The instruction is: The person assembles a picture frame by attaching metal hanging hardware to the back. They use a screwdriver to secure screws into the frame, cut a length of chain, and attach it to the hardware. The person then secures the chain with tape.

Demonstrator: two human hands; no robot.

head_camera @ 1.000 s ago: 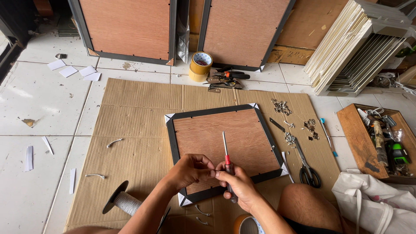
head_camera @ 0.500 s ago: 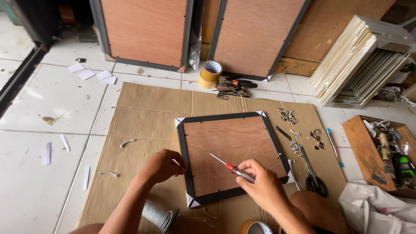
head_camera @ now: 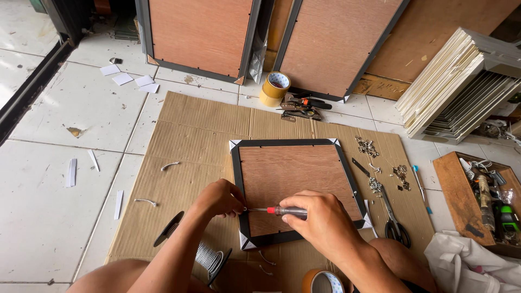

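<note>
Now the right hand is clamped on a screwdriver, tip at the frame's nine-o'clock rail.
Left hand pinches closed there; a slipping tip could jab its fingers.

Framing workshop – backed picture frames vs wall, stacked mouldings, tape rolls, wooden toolbox on tiled floor.

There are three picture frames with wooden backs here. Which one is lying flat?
The small black frame on the cardboard sheet, under both hands. The left hand touches its edge; the right hand holds a screwdriver. The two larger frames stand upright behind.
</note>
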